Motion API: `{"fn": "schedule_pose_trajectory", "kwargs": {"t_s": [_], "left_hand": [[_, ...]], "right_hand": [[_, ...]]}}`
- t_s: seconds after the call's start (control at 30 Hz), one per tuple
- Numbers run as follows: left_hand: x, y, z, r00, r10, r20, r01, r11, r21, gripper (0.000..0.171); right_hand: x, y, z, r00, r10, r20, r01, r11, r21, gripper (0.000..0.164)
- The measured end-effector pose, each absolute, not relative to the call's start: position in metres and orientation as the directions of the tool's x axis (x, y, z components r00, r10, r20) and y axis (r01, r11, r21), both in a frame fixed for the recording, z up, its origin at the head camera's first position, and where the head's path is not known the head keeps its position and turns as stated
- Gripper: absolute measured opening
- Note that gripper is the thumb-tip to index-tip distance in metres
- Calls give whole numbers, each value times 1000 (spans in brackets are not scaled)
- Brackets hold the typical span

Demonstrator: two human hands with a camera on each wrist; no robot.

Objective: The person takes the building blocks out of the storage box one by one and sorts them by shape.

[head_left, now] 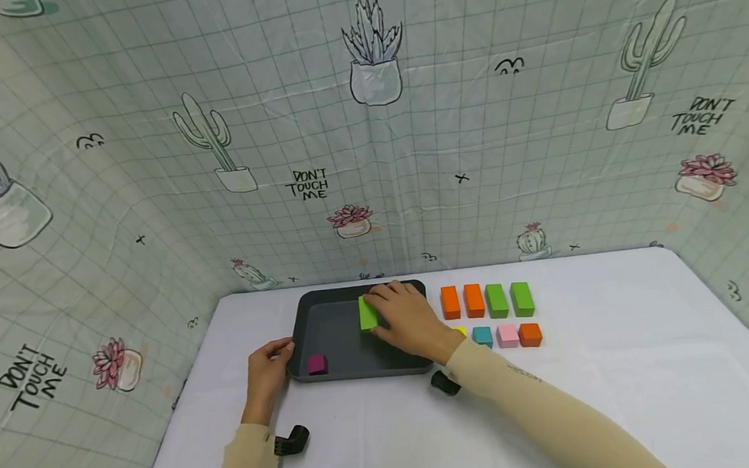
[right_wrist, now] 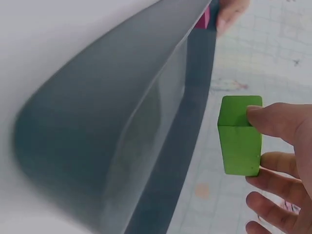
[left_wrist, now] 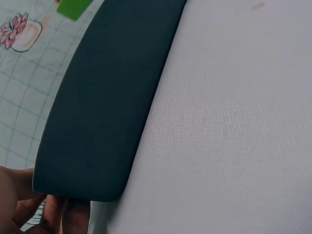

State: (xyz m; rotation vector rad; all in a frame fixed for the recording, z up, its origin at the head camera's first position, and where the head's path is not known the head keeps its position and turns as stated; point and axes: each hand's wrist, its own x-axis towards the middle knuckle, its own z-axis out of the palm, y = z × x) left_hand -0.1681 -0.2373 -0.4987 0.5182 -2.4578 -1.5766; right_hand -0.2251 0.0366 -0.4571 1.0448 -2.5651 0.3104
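Note:
A dark grey tray [head_left: 343, 341] lies on the white table, with a magenta cube [head_left: 317, 364] in its near left corner. My left hand [head_left: 268, 372] holds the tray's left edge, thumb on the rim; in the left wrist view its fingers [left_wrist: 76, 214] reach under the tray's end. My right hand [head_left: 409, 320] pinches a green block [head_left: 368, 314] over the tray. In the right wrist view the thumb presses one side of the green block [right_wrist: 241, 141] and fingers the other, with the block apart from the tray wall.
Right of the tray stand two orange blocks [head_left: 462, 302] and two green blocks [head_left: 509, 300]. Before them sit a teal cube [head_left: 482, 337], a pink cube [head_left: 508, 335], a red-orange cube [head_left: 530, 335] and a partly hidden yellow piece [head_left: 461, 330]. A patterned cloth [head_left: 434, 150] hangs behind.

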Motion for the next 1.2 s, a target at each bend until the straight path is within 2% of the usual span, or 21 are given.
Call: {"fn": "schedule_pose_trajectory", "kwargs": {"t_s": [0.6,1.2], "left_hand": [[-169,-240,-500,-922,-383,-50,-203,370,906,25],[-170,-239,-503,-922,-383,-51,-204,372,906,25]], "right_hand": [[-213,146,-458,-674,-526,519,-680,715,-159,60],[-198,234,-472,-765,-399,506,-550,813,-190,64]]}}
